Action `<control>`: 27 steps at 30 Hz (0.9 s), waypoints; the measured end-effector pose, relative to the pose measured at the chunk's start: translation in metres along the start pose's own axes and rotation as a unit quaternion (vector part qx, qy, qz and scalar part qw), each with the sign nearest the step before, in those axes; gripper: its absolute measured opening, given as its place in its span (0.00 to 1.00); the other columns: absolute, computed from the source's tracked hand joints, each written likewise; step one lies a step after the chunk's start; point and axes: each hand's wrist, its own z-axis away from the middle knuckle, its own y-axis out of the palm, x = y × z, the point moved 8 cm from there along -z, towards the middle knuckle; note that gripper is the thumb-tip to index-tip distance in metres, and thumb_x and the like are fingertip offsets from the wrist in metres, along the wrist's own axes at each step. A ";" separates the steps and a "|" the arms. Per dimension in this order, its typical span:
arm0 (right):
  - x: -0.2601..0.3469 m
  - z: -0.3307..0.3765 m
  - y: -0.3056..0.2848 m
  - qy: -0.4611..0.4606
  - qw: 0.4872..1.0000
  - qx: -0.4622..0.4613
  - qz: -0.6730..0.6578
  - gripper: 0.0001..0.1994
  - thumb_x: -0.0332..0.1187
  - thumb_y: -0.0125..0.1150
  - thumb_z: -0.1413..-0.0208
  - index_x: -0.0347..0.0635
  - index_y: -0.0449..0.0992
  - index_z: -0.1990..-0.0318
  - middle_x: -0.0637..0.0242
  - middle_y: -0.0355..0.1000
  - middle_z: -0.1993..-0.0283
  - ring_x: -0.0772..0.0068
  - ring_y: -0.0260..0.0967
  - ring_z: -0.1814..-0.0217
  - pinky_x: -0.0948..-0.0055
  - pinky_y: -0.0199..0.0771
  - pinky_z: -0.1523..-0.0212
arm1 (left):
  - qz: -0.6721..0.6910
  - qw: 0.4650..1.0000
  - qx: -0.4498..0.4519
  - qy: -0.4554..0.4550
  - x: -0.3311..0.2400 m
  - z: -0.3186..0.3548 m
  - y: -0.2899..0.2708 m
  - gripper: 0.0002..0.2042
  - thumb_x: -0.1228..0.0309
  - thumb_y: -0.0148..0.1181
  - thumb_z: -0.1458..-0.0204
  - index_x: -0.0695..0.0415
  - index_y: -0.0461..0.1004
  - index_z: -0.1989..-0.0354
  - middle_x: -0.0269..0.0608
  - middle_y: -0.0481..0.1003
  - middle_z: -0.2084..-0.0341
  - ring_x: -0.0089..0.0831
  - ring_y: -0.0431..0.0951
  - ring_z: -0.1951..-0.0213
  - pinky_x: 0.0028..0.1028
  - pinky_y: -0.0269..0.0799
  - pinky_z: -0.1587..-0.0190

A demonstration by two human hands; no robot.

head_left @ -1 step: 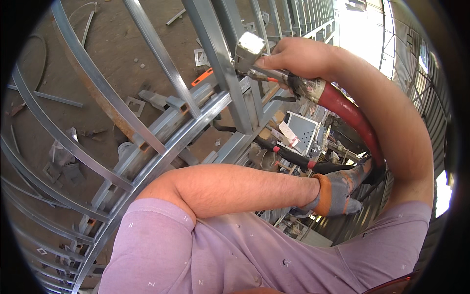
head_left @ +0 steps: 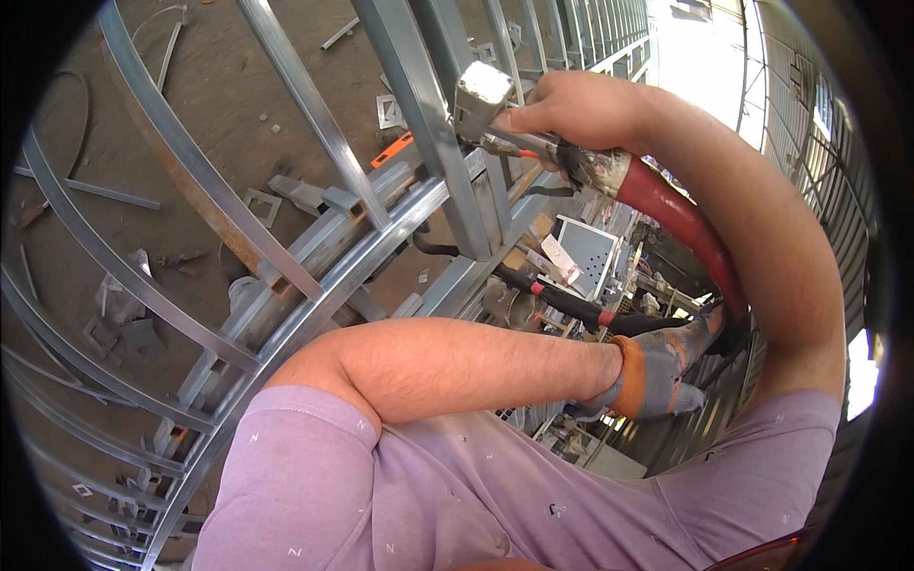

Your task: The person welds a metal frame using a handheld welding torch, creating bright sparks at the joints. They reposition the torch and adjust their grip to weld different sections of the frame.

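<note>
My right hand (head_left: 590, 107), bare, is closed around the metal neck of a red-handled hammer (head_left: 681, 211), just behind its blocky, pale-faced head. The head is beside an upright steel post (head_left: 419, 90) of a metal frame; I cannot tell whether they touch. My left hand (head_left: 659, 369), in a grey and orange glove, reaches across my body to the black lower end of the same handle. Its fingers curl there, partly hidden, while the thumb sticks out. Below the red handle lies a black bar with red bands (head_left: 571, 306).
Curved galvanized bars (head_left: 205, 167) join a long steel rail (head_left: 314, 309) at my left. Metal offcuts, square plates and an orange piece (head_left: 392, 149) lie on the dirt floor. A perforated grey panel (head_left: 592, 257) sits among clutter beneath my arms. Corrugated wall stands at the right.
</note>
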 end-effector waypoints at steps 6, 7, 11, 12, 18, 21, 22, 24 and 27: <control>0.010 -0.005 0.003 0.007 0.999 0.040 -0.035 0.29 0.54 0.63 0.23 0.30 0.91 0.55 0.58 0.85 0.67 0.66 0.83 0.65 0.59 0.82 0.56 | -0.029 0.999 -0.010 0.013 -0.012 -0.002 -0.015 0.56 0.53 0.61 0.34 0.77 0.30 0.14 0.79 0.57 0.19 0.57 0.61 0.17 0.39 0.59 0.17; 0.014 -0.004 0.005 0.014 0.998 0.052 -0.040 0.28 0.54 0.63 0.23 0.31 0.91 0.55 0.59 0.85 0.67 0.66 0.82 0.67 0.60 0.82 0.56 | -0.032 0.999 -0.016 0.015 -0.013 -0.002 -0.017 0.56 0.53 0.61 0.34 0.77 0.30 0.14 0.79 0.58 0.20 0.57 0.61 0.17 0.40 0.59 0.17; 0.014 -0.016 0.010 0.008 0.999 0.045 -0.020 0.28 0.54 0.64 0.24 0.31 0.91 0.54 0.58 0.86 0.67 0.66 0.82 0.69 0.59 0.81 0.59 | -0.020 1.000 -0.012 0.004 -0.013 -0.001 -0.023 0.57 0.51 0.62 0.34 0.76 0.32 0.14 0.80 0.60 0.22 0.57 0.62 0.18 0.40 0.60 0.17; 0.014 -0.016 0.011 0.021 0.998 0.054 -0.037 0.28 0.54 0.64 0.24 0.31 0.91 0.53 0.58 0.86 0.66 0.66 0.82 0.69 0.59 0.81 0.60 | -0.024 1.000 -0.009 0.011 -0.012 -0.003 -0.025 0.57 0.51 0.62 0.34 0.76 0.33 0.14 0.79 0.60 0.22 0.57 0.63 0.18 0.40 0.60 0.18; 0.020 -0.014 0.010 0.041 0.996 0.069 -0.045 0.29 0.55 0.63 0.23 0.30 0.90 0.52 0.57 0.85 0.66 0.66 0.82 0.70 0.59 0.82 0.62 | -0.035 0.999 -0.011 0.019 -0.008 -0.007 -0.021 0.56 0.49 0.64 0.35 0.74 0.38 0.14 0.76 0.71 0.31 0.59 0.77 0.31 0.41 0.73 0.27; 0.023 -0.014 0.012 0.037 0.996 0.068 -0.041 0.30 0.55 0.63 0.22 0.29 0.90 0.53 0.58 0.85 0.66 0.66 0.82 0.70 0.58 0.81 0.63 | -0.044 0.998 0.041 -0.027 -0.005 -0.007 -0.018 0.55 0.48 0.64 0.35 0.74 0.39 0.14 0.74 0.76 0.38 0.59 0.82 0.38 0.43 0.77 0.33; 0.024 -0.013 0.012 0.035 0.996 0.066 -0.039 0.30 0.55 0.63 0.22 0.29 0.90 0.53 0.58 0.85 0.66 0.66 0.82 0.70 0.58 0.81 0.63 | -0.055 0.998 0.035 -0.024 -0.006 -0.007 -0.019 0.55 0.48 0.64 0.35 0.74 0.39 0.14 0.73 0.77 0.40 0.59 0.82 0.39 0.43 0.78 0.33; 0.026 -0.011 0.011 0.033 0.996 0.067 -0.038 0.30 0.55 0.63 0.22 0.29 0.90 0.53 0.58 0.85 0.66 0.66 0.82 0.70 0.58 0.81 0.64 | -0.071 0.997 0.010 -0.015 -0.009 -0.005 -0.022 0.55 0.48 0.65 0.35 0.74 0.40 0.14 0.72 0.78 0.42 0.59 0.83 0.40 0.43 0.78 0.34; 0.021 -0.009 0.013 0.028 0.996 0.070 -0.040 0.31 0.55 0.62 0.22 0.27 0.89 0.53 0.56 0.85 0.66 0.65 0.83 0.70 0.57 0.82 0.64 | -0.081 0.994 0.046 -0.062 -0.019 -0.004 -0.026 0.55 0.48 0.65 0.35 0.74 0.39 0.14 0.73 0.76 0.39 0.59 0.81 0.37 0.43 0.77 0.32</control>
